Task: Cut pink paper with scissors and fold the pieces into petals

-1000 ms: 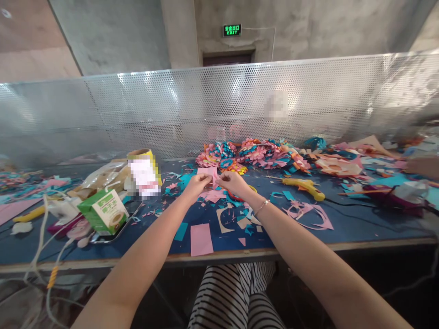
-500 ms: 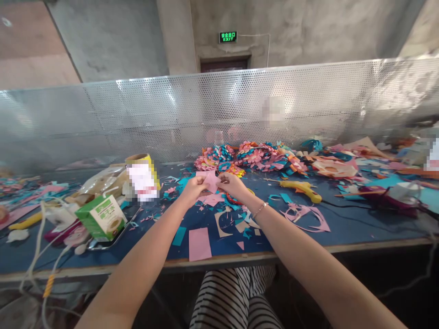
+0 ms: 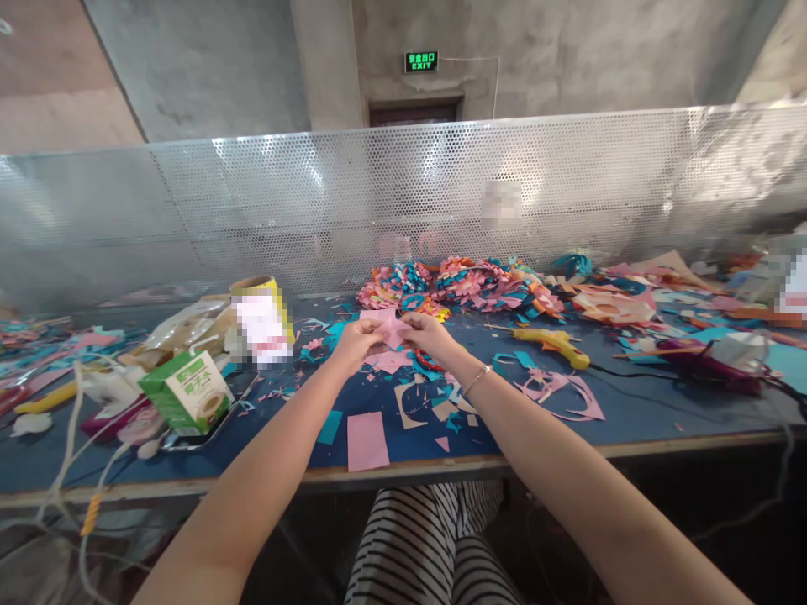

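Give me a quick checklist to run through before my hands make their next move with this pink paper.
1. Left hand gripping the held pink paper: ok, pinched at its left side.
2. Right hand gripping it too: ok, at its right side.
3. Creases or edges neat: cannot tell, too small to judge.
4. Loose scraps out of the way: not ok, they lie scattered on the blue table around your hands.
5. Yellow glue gun apart from both hands: ok, it lies to their right.
6. Glue gun cool: cannot tell, heat doesn't show.
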Demonstrator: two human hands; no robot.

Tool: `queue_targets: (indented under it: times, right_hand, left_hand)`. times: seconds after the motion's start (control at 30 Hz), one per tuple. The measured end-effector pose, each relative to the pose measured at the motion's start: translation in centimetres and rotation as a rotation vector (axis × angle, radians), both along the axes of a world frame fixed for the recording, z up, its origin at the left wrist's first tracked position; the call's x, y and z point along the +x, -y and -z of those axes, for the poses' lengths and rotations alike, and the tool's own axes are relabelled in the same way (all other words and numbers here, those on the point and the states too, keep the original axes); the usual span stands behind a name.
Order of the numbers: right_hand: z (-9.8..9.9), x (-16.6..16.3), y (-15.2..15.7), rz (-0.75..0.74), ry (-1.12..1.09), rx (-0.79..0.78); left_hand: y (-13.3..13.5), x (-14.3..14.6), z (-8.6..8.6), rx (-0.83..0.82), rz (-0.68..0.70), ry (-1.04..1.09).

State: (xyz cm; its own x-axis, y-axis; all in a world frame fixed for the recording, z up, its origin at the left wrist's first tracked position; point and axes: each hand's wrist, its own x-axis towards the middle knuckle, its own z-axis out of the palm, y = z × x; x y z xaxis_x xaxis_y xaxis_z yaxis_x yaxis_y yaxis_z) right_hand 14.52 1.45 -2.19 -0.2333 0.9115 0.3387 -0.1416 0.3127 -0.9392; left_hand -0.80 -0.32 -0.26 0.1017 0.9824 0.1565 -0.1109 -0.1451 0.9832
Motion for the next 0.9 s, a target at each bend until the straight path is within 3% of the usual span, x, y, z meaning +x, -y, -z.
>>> queue_targets:
  times: [0.17, 0.5, 0.9]
  right_hand:
    - [-0.11, 0.05, -0.09, -0.037, -0.18, -0.131]
    - [-0.14, 0.19, -0.26, 0.0, -0.149, -0.086]
    - [0.31, 0.19, -0.34, 0.129, 0.121, 0.193]
  left_hand:
    - [-0.09, -0.25, -0.46, -0.101, -0.055, 0.116]
    - [0.31, -0.02, -0.9, -0.066, -0.042, 0.088]
    - [0.17, -0.27, -0.41, 0.092, 0.001, -0.047]
